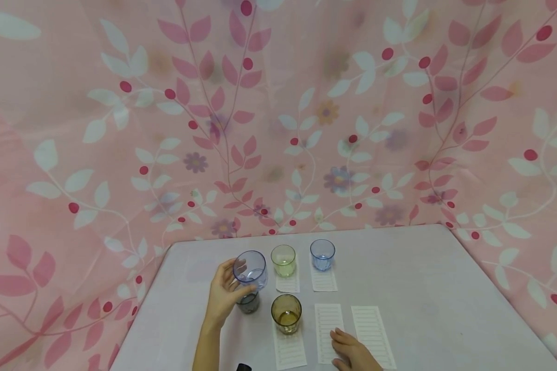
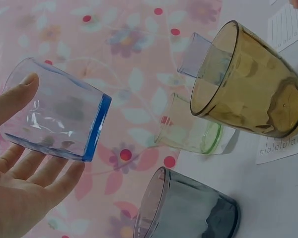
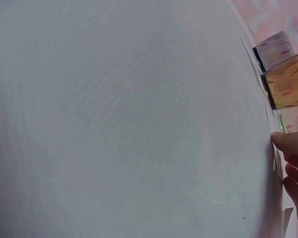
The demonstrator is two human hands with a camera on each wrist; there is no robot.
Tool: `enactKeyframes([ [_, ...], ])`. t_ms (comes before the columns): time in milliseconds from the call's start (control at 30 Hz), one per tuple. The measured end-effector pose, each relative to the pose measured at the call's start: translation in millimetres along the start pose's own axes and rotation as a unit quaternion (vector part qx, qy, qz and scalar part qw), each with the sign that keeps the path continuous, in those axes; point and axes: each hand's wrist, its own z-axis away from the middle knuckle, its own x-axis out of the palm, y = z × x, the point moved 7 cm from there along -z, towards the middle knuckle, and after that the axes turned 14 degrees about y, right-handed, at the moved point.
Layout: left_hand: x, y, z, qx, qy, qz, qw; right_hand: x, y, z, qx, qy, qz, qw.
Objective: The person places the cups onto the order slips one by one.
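My left hand [image 1: 224, 292] holds a pale blue drinking glass [image 1: 256, 280] upright above the table, thumb on one side and fingers on the other. In the left wrist view this glass [image 2: 54, 111] shows a thick blue base. Just below it stands a smoky grey glass [image 1: 248, 305], partly hidden by the hand. An amber glass [image 1: 286, 315] stands to its right on a paper slip [image 1: 291, 354]. My right hand [image 1: 354, 354] lies low over another printed slip [image 1: 327, 324], fingers loosely bent around nothing; in the right wrist view the hand [image 3: 297, 173] is partly cut off.
Farther back, a green glass [image 1: 283, 263] and a blue glass [image 1: 322, 256] stand on slips of their own. One more slip [image 1: 373, 332] lies at the right. A dark object [image 1: 243, 367] shows at the bottom edge. A flowered pink curtain [image 1: 278, 129] hangs behind the table [image 1: 422, 288].
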Motion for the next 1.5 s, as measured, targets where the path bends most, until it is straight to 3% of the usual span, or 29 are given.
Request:
enactKeyframes([
  [400, 13.2, 1.8, 6.3, 0.002, -0.018, 0.016, 0.9997, 6, 2, 3.6, 0.023, -0.022, -0.006, 0.9995],
  [967, 34.7, -2.0, 10.5, -0.010, -0.045, 0.014, 0.9989, 5, -2, 0.0, -0.014, -0.029, -0.021, 0.9993],
  [1167, 43.5, -5.2, 11.7, -0.017, -0.057, 0.022, 0.9980, 4, -1, 2.1, -0.011, 0.003, 0.024, 0.9996],
  [1400, 48.1, -6.0, 13.3, -0.019, -0.065, 0.019, 0.9976, -7, 3, 7.8, 0.005, 0.095, 0.046, 0.9945],
  [1500, 48.7, -6.1, 13.6, -0.021, -0.065, 0.021, 0.9974, -9, 7, 11.4, 0.028, 0.111, 0.061, 0.9915],
])
